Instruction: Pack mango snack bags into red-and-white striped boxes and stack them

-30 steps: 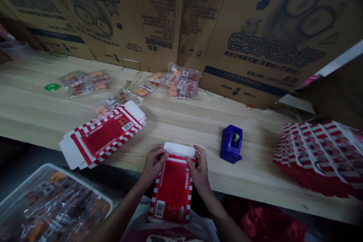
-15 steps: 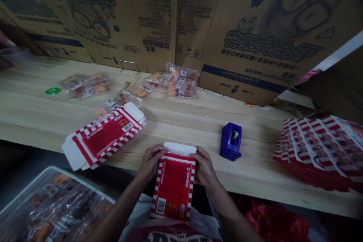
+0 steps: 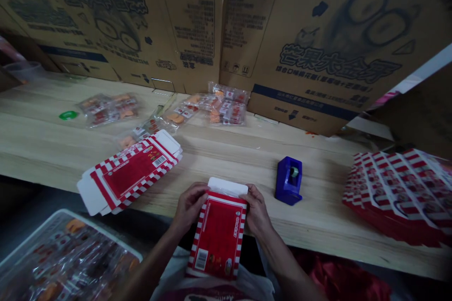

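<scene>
Near the middle of the table's (image 3: 229, 150) near edge, just right of the stacked flat cartons (image 3: 132, 174), is the red-and-white box (image 3: 219, 233). The left hand (image 3: 190, 204) pinches its far left corner, the right hand (image 3: 257, 209) its far right; the right thumb has slid off the front to the edge, while the white flap (image 3: 228, 186) remains unfolded, leaving that end unclosed.

Left-hand fingers (image 3: 196, 191) and right-hand fingers (image 3: 253, 192) at top corners of red carton (image 3: 219, 233), white flap (image 3: 228, 185) apparently open
</scene>
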`<state>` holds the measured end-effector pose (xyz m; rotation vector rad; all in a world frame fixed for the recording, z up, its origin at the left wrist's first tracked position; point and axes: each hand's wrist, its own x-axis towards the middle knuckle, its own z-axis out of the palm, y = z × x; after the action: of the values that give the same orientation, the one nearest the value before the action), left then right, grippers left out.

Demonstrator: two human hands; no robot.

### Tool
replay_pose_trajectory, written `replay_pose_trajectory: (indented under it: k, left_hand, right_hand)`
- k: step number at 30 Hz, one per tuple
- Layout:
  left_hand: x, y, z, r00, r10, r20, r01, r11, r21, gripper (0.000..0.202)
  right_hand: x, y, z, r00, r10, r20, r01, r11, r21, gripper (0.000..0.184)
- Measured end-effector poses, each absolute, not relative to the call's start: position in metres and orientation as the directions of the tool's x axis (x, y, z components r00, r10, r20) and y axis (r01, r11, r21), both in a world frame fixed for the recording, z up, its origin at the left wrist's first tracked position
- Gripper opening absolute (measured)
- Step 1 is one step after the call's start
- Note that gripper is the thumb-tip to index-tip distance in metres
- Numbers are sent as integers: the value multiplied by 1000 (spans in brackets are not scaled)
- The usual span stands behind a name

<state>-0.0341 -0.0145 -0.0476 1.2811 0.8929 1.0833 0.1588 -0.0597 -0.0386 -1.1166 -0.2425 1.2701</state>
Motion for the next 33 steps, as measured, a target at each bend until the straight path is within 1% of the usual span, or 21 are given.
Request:
replay_pose_trajectory:
  k: [3,7,9,12,14,18,22,24,28,29,31,32,33]
  left_hand:
    - [-42,-8,-51,406,908,106,-79,-81,994,13]
    - [-46,4,-52,515,852,101,-86,-66,994,15]
    - [-45,8,-53,537,841,62,-100,-9,995,20]
    - [-43,9,-54,569,822,-32,-137,133,981,27]
    - [-42,9,-53,578,814,-65,-148,183,972,30]
    - [-40,6,-53,555,829,-74,-129,173,976,32]
    - [-37,-1,-55,443,896,-32,-123,96,988,28]
    - [-34,-5,-58,387,922,-20,-118,71,990,26]
    - [-31,-8,-62,307,950,-58,-72,84,994,16]
    - [-31,-7,-62,290,955,-57,-66,80,995,17]
    - [-33,-4,-60,286,957,-41,-49,58,997,33]
    - [-35,-2,-59,315,949,-27,-27,38,999,38]
    - [-37,1,-57,361,933,-13,6,11,1000,38]
  right_hand:
    - [157,-60,-40,326,853,-408,-626,-128,-769,24]
    - [154,-60,-40,304,864,-400,-603,-150,-783,22]
    - [153,-61,-40,309,864,-397,-588,-155,-794,22]
    - [153,-61,-41,308,863,-399,-595,-152,-789,21]
    - [153,-61,-42,304,866,-398,-602,-149,-785,21]
    - [152,-60,-43,297,876,-380,-595,-141,-791,21]
    - [153,-59,-45,314,876,-367,-575,-132,-807,20]
    - [154,-59,-47,318,884,-343,-533,-133,-836,17]
    - [160,-60,-53,293,917,-271,-409,-136,-902,14]
    - [162,-61,-55,274,929,-250,-378,-135,-916,14]
    - [165,-64,-58,221,954,-202,-316,-126,-940,16]
    - [166,-67,-59,189,966,-175,-278,-119,-953,17]
    - [167,-69,-59,157,977,-146,-236,-106,-966,19]
